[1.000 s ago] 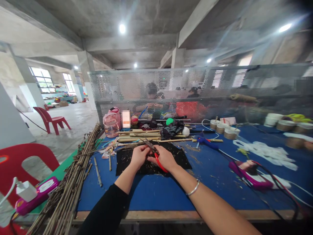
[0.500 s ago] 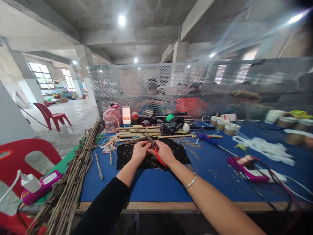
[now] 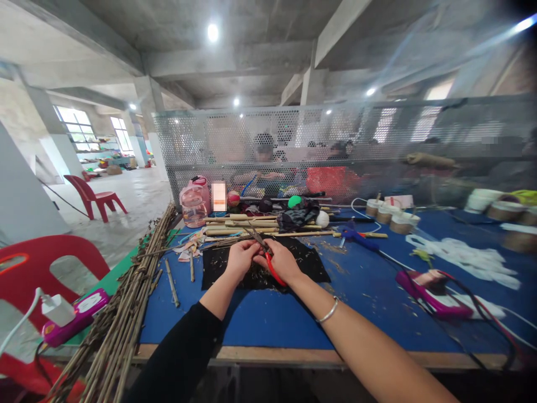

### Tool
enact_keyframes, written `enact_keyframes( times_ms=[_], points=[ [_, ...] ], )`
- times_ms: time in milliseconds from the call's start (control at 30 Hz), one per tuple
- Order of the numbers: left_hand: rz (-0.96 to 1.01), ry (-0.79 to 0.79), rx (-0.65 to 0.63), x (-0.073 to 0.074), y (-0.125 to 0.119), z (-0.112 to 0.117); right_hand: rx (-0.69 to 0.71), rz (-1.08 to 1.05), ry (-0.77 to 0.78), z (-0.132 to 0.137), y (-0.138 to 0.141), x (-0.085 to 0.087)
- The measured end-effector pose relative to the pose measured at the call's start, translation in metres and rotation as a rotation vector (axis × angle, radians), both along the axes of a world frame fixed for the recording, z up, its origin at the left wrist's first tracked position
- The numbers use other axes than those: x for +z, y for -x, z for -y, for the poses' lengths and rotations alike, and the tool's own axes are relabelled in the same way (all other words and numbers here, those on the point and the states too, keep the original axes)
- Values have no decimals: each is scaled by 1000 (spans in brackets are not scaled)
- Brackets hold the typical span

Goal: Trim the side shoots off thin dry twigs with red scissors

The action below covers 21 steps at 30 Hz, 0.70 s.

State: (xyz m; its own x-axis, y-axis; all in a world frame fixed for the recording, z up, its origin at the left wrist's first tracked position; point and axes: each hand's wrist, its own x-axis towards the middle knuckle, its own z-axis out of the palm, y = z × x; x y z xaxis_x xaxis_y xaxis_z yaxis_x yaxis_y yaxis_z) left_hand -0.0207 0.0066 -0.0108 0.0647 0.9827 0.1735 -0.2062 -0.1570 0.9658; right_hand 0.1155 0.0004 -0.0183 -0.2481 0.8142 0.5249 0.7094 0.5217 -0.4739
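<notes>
My right hand point(image 3: 284, 261) is closed round red-handled scissors point(image 3: 269, 261), whose blades point up and left. My left hand point(image 3: 240, 259) is pinched on a thin dark twig point(image 3: 222, 243) that runs off to the left, right at the scissor blades. Both hands hover over a black cloth point(image 3: 312, 267) strewn with small clippings, which lies on the blue table top point(image 3: 268, 319). A silver bangle sits on my right wrist.
A long bundle of twigs point(image 3: 126, 302) lies along the table's left edge. Bamboo sticks point(image 3: 239, 226), a pink jug point(image 3: 195, 202), a blue tool point(image 3: 356, 238), a pink device with cables point(image 3: 432, 291) and tape rolls point(image 3: 388, 215) lie around. People sit behind a mesh screen point(image 3: 335, 145). Red chairs point(image 3: 46, 263) stand left.
The hands have stayed together at the twig over the black cloth. The view has shifted slightly as the head moved.
</notes>
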Motion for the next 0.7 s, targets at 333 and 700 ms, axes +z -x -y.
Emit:
enact_keyframes(
  times_ms=[333,700],
  points=[
    [3,48,103,0,3,-2,-72,69,108,5,-2,1],
    [-249,-84,224,-6,7,-6,-69,102,67,4,-5,0]
  ],
)
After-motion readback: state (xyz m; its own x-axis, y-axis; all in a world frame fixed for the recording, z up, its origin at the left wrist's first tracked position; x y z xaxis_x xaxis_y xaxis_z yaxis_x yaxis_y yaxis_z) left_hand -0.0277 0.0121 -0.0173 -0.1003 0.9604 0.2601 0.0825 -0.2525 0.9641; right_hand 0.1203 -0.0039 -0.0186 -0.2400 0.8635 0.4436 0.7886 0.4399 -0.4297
